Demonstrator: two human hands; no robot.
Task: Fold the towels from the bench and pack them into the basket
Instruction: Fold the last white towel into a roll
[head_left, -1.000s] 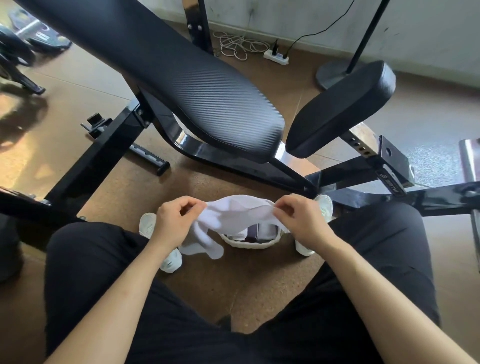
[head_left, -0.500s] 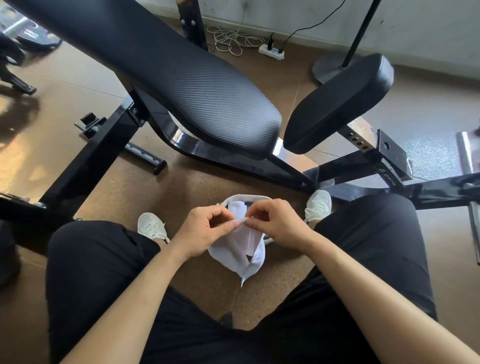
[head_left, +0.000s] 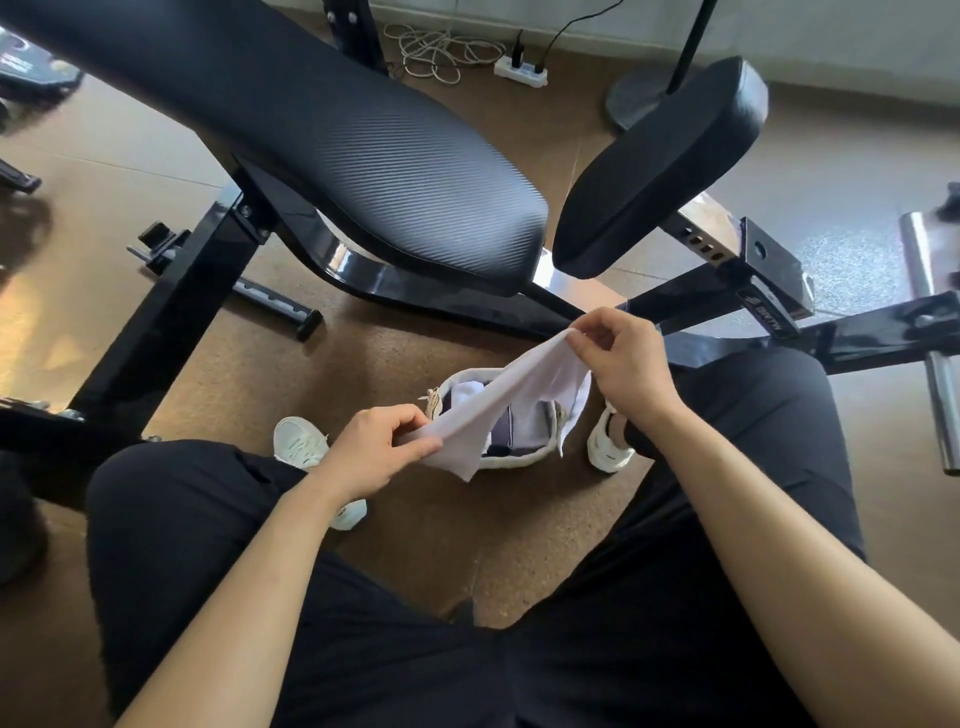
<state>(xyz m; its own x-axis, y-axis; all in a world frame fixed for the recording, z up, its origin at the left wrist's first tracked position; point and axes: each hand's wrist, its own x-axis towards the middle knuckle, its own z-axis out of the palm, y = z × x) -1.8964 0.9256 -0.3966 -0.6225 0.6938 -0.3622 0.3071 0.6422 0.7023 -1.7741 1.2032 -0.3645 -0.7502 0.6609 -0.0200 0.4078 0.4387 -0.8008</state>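
Towel: a white towel (head_left: 511, 400) was stretched slantwise in the air over the basket, running from 7 o'clock up to 1 o'clock.
Left hand: the left hand (head_left: 374, 447) pinched the towel's lower end between thumb and curled fingers, at the basket's 9 o'clock.
Right hand: the right hand (head_left: 631, 364) pinched the upper end, at the basket's 1 o'clock.
Basket: the basket (head_left: 511, 461) stood on the floor (head_left: 441, 545) between two white shoes (head_left: 300, 441), with white and grey folded cloths inside.
Bench: the black padded bench (head_left: 363, 156) stood at the basket's 11 o'clock.

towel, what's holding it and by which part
Both hands hold the white towel: the left hand pinches its near lower end, the right hand pinches its far upper end.
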